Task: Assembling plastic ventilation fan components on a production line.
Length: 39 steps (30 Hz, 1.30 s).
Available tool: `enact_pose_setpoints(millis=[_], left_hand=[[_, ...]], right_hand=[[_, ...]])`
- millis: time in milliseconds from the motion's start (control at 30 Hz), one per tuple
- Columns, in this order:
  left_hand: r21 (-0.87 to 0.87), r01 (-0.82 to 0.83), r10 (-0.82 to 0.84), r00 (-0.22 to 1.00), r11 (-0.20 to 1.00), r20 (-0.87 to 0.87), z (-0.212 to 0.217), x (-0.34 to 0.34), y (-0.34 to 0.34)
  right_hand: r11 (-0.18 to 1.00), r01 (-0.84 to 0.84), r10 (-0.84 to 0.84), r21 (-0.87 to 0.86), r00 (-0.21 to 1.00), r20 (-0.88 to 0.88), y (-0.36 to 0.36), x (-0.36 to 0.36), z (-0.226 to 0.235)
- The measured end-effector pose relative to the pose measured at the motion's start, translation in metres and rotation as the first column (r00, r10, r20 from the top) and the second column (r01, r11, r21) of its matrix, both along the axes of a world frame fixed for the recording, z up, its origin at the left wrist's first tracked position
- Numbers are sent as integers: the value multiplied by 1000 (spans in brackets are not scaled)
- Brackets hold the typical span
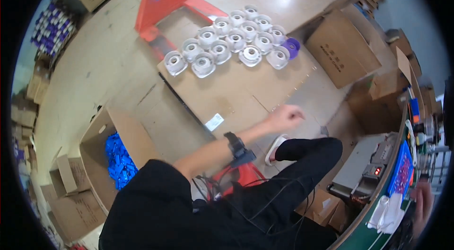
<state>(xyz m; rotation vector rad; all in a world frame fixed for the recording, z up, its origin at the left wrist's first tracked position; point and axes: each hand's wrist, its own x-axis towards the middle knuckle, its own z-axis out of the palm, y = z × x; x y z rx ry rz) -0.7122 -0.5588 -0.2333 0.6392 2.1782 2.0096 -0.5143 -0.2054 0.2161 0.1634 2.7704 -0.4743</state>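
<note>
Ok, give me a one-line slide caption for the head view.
Left hand loosely closed over a cardboard sheet carrying clustered white spools, with an orange pallet jack underneath.

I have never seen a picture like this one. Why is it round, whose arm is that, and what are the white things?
A wide fisheye camera on a person's head looks down, so edges bend. The arm is the person's own; which arm is unclear. Its hand is closed loosely and seems to hold nothing, above a cardboard sheet on an orange pallet jack. On the sheet stand white spools and one purple spool. At left, an open box holds blue packets.
</note>
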Motion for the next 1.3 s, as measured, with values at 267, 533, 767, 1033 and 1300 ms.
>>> enact_pose_setpoints(millis=[267,533,767,1033,1300], left_hand=[[-903,12,308,938,429,158,-218,15,-183],[-858,119,519,752,500,407,-227,-52,-199],[-863,-229,429,903,451,-15,-250,-218,-166],[-898,-265,319,936,352,-151,-304,-401,-144],[-954,-169,284,954,247,-95,-312,-395,-127]], right_hand=[[822,-531,552,206,831,-63,-92,-285,-214],[816,-560,538,141,827,164,-71,-415,-458],[906,-233,170,-352,965,-200,-143,-533,-732],[832,-220,-26,-509,901,-432,-193,-616,-813],[855,-192,-100,-481,850,-517,-204,-613,-819]])
